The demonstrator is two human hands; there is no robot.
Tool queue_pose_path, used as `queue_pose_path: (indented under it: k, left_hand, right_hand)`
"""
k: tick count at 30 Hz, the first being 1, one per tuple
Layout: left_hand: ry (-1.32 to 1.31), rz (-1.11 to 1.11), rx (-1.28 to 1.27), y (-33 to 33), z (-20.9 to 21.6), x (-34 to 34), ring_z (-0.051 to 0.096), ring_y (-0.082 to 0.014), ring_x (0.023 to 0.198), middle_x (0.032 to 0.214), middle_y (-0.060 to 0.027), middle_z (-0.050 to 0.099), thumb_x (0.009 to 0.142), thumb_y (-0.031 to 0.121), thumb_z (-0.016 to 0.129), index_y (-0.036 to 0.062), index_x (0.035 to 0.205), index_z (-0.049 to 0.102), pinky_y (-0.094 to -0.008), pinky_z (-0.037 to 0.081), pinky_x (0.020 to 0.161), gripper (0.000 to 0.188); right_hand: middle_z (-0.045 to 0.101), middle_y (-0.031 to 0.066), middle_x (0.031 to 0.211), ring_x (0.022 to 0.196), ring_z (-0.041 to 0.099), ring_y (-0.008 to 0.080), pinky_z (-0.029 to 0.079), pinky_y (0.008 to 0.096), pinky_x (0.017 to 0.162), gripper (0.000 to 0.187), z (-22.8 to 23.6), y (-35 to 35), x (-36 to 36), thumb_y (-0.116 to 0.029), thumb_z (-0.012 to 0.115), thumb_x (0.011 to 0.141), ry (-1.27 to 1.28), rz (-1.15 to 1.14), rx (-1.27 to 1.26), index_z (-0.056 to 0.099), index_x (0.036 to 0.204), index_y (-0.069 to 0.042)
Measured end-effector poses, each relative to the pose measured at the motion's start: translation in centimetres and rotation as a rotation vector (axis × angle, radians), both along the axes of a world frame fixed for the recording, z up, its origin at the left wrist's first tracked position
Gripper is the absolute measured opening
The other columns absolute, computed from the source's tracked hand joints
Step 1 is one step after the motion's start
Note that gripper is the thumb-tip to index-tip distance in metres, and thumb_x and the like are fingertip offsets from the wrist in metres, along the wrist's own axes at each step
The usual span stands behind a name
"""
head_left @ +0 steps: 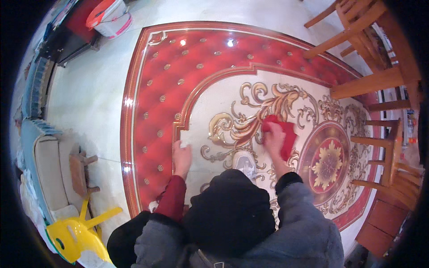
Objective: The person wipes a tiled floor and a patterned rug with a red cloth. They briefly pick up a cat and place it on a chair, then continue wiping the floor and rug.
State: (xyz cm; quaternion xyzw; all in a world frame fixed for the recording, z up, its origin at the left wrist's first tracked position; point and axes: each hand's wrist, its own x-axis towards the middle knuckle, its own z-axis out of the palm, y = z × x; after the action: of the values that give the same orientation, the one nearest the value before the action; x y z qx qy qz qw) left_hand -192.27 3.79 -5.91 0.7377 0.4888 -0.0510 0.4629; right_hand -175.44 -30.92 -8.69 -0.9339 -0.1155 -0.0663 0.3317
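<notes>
My right hand (274, 139) is pressed down on a red cloth (288, 136), its fingers gripping the near-left part. The cloth lies on the glossy patterned floor (214, 102), over cream tile with gold-brown scrolls, left of a round medallion (328, 163). To the left, near the inner border of the pattern, my left hand (182, 157) hovers low with fingers curled together. A small whitish bit shows at its fingertips, too blurred to name. Between my arms a dark-clothed shape (230, 205) covers part of the floor, and a pale oval thing (245, 163) shows just beyond it.
Wooden chairs (357, 35) stand along the right side, with a brown box-like piece (382, 221) at lower right. A small wooden stool (80, 169), a beige upholstered seat (49, 165) and a yellow plastic stool (78, 234) stand left. A white bucket with a red rim (111, 20) sits far left.
</notes>
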Motion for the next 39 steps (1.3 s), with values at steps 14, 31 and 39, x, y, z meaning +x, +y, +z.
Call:
queue_pose_path:
  k: [14,31,39]
  left_hand:
    - [-0.117,0.154,0.04,6.3,-2.1,-4.6,0.048,-0.0318,0.132,0.143,-0.0228,0.049,0.102,0.038,0.046,-0.0032,0.145,0.04,-0.0393,0.038,0.108,0.059]
    - [0.067,-0.417,-0.388,-5.7,1.2,8.9,0.061,-0.0134,0.077,0.088,-0.0082,0.067,0.097,0.039,0.052,0.0012,0.119,0.066,-0.0307,0.049,0.063,0.046]
    - [-0.015,-0.543,-0.312,-9.0,-1.7,11.3,0.065,-0.0251,0.104,0.113,-0.0171,0.068,0.094,0.035,0.058,-0.001,0.136,0.052,-0.0365,0.048,0.093,0.055]
  right_hand:
    - [0.048,0.0047,0.144,0.139,0.035,0.0361,0.021,0.0584,0.116,0.064,-1.0,30.8,-6.6,-0.054,0.066,0.079,-0.238,1.426,-0.235,0.056,0.136,-0.024]
    - [0.034,0.0086,0.157,0.142,0.03,0.042,0.019,0.0653,0.112,0.072,0.7,-13.4,-5.2,-0.062,0.051,0.091,0.332,-0.586,-0.616,0.039,0.15,-0.023]
    - [0.038,0.013,0.152,0.146,0.019,0.0433,0.015,0.0696,0.11,0.066,-1.9,1.1,-4.2,-0.052,0.061,0.087,0.086,-0.235,-0.409,0.048,0.143,-0.019]
